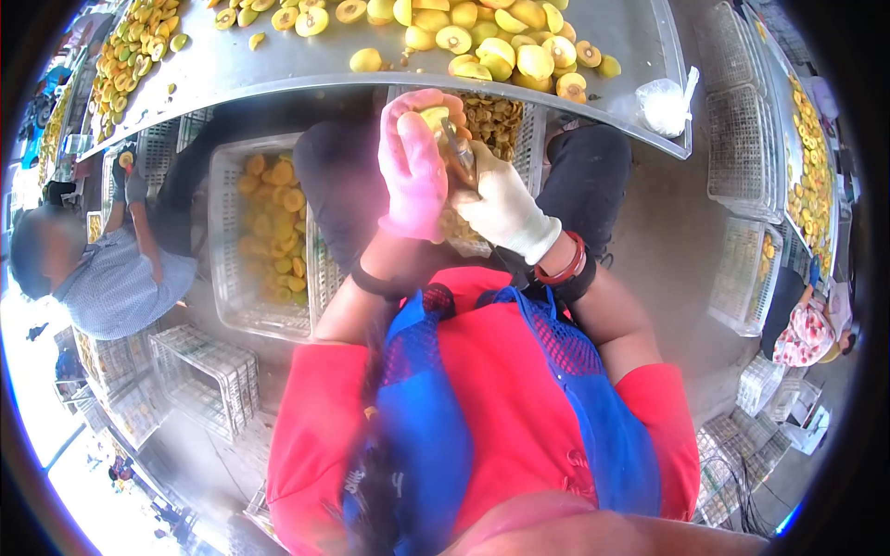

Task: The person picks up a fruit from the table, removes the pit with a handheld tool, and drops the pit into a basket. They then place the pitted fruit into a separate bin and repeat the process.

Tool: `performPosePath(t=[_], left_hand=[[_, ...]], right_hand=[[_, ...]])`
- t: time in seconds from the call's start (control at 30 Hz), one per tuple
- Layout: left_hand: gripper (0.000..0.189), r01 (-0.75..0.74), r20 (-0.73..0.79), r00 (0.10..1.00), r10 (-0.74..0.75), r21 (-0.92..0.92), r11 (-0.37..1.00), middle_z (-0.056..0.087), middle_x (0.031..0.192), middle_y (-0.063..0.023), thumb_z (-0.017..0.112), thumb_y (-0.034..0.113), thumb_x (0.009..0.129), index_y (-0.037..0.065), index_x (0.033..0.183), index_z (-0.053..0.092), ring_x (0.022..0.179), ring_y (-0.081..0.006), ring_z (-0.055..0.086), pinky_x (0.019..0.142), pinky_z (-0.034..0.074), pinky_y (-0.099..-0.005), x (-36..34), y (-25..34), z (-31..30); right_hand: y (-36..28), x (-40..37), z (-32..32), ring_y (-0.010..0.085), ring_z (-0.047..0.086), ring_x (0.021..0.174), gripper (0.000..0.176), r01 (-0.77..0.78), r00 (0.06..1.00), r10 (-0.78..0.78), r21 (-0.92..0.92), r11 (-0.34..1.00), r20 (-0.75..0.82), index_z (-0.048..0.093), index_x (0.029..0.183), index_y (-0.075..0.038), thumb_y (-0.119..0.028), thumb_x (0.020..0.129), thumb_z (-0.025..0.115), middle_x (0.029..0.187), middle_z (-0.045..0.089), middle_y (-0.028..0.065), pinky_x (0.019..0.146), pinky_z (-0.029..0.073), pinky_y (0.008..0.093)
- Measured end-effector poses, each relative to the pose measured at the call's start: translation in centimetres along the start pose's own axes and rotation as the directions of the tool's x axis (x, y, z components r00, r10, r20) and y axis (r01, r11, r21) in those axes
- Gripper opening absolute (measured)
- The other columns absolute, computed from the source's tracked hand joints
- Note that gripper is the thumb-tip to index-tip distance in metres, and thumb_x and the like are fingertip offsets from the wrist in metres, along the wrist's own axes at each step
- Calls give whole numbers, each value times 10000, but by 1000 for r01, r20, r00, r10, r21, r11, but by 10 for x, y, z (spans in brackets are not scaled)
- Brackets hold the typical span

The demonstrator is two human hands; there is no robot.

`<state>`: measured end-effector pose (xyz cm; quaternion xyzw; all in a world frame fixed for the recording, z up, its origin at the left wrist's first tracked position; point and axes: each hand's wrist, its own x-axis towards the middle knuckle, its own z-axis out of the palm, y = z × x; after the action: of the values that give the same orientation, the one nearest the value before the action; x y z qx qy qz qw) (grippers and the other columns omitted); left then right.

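Observation:
My left hand (pixel 411 171), in a pink glove, is closed around a piece of yellow stone fruit (pixel 434 116) just below the table's near edge. Beside it my right hand (pixel 501 199), in a white glove, grips a small hand tool (pixel 459 153) with a metallic front part. The tool's tip meets or lies very near the fruit; the exact contact is hidden by the fingers. Beneath both hands, partly covered by them, a crate (pixel 533 139) holds brownish fruit pits or scraps (pixel 489 120).
Halved yellow fruits (pixel 533 60) lie heaped on the metal table (pixel 306 69), with a knotted plastic bag (pixel 660 107) at its right corner. A white crate (pixel 227 232) of fruit stands left of my legs. A co-worker (pixel 125 278) sits at left; stacked crates (pixel 742 148) stand at right.

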<state>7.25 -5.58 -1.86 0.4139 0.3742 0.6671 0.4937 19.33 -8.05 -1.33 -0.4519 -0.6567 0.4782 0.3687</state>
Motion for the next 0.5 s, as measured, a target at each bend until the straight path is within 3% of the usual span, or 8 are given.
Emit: performPosePath(t=[0.13, 0.23, 0.33, 0.43, 0.5], left_hand=[[490, 0, 23, 1000, 1, -39, 999, 652, 1015, -142, 395, 479, 1043, 15, 1153, 512, 810, -210, 649, 757, 557, -348, -2, 3, 0], [487, -19, 54, 998, 21, -43, 999, 651, 1018, -143, 393, 475, 1044, 17, 1152, 514, 812, -209, 649, 758, 558, -348, 0, -4, -4], [496, -4, 60, 998, 9, -79, 997, 646, 1049, -145, 422, 487, 1032, 18, 1166, 512, 833, -210, 651, 770, 558, -350, -3, -6, -7], [516, -69, 90, 993, 73, -46, 997, 639, 1084, -147, 459, 506, 1014, 21, 1183, 507, 862, -212, 652, 786, 557, -350, -6, -6, -8], [527, -111, 123, 987, 107, 29, 993, 636, 1096, -148, 474, 514, 1005, 23, 1192, 504, 878, -212, 650, 794, 557, -350, -6, -13, -11]], right_hand=[[-9, -2, -4, 328, 668, 899, 308, -58, 995, 44, 168, 984, 89, 526, 1133, 8, -80, 859, 636, 964, 655, 214, 793, 504, 384], [-5, -5, 1, 264, 648, 849, 300, -31, 1000, 31, -139, 990, -1, 525, 1137, 10, -66, 863, 619, 927, 649, 170, 789, 499, 360], [10, -2, 0, 150, 590, 913, 403, -20, 990, -4, 170, 985, 139, 515, 1250, -30, 7, 855, 587, 1060, 630, 28, 796, 495, 336], [4, -6, -3, 147, 589, 889, 387, -265, 947, 194, 283, 922, 255, 514, 1248, -36, 6, 869, 578, 1069, 624, -3, 770, 496, 346], [10, -7, 0, 167, 606, 875, 387, -95, 989, 89, 45, 994, 120, 514, 1251, -34, 1, 871, 577, 1038, 636, 24, 764, 497, 352]])
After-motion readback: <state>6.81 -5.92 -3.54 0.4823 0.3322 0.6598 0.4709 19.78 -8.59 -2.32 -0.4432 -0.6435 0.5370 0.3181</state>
